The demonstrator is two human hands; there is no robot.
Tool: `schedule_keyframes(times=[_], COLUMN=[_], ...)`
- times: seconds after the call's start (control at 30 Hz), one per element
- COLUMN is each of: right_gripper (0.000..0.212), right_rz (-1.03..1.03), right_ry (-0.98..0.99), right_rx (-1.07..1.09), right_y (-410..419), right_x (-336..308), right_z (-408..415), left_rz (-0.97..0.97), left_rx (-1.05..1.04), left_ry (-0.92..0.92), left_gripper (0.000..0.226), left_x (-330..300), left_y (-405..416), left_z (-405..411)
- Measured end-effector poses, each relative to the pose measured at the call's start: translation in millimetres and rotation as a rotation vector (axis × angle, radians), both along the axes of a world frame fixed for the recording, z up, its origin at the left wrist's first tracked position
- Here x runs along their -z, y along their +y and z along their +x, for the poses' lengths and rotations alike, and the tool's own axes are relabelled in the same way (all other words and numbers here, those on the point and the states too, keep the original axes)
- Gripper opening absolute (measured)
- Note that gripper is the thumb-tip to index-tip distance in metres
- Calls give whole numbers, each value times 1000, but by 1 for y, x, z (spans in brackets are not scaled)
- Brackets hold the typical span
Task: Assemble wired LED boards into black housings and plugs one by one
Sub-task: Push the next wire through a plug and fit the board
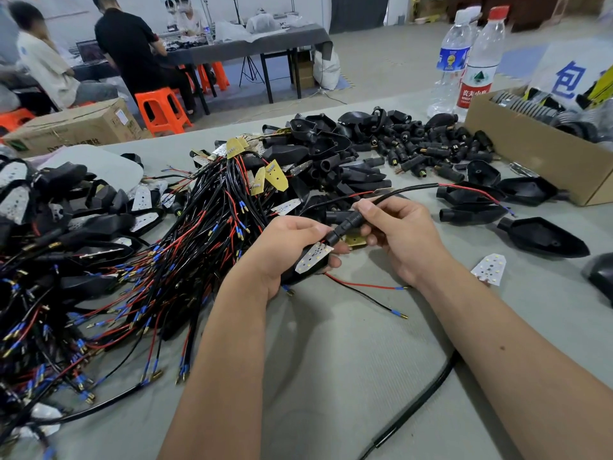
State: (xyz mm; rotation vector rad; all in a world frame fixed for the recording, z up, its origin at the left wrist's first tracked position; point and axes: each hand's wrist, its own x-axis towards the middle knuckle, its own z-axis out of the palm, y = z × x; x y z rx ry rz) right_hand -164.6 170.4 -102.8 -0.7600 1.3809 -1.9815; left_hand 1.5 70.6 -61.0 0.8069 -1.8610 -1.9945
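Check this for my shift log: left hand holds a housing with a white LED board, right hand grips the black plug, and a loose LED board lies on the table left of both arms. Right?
One detail is off. The head view shows the loose LED board lying right of the right hand, not left of both arms. The left hand does hold the housing and its white LED board; the right grips the black plug.

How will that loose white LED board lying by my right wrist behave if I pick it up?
The loose LED board is a thin flat plate, so it is probably light and stiff. It lies flush on the table, so lifting it likely means prying an edge. No wires show on it, so nothing should drag.
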Motion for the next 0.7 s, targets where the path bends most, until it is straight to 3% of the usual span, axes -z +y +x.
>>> schedule_keyframes(times=[0.53,0.7], right_gripper=[9,10], right_rz=[-23,8], right_ry=[5,-9], right_rx=[-107,-101], right_y=[-2,-2], right_x=[3,2], right_z=[2,2], left_rz=[-41,-7], left_rx=[-76,15], left_ry=[7,26], left_gripper=[15,13], left_x=[6,0], left_y=[4,2], left_z=[-13,-6])
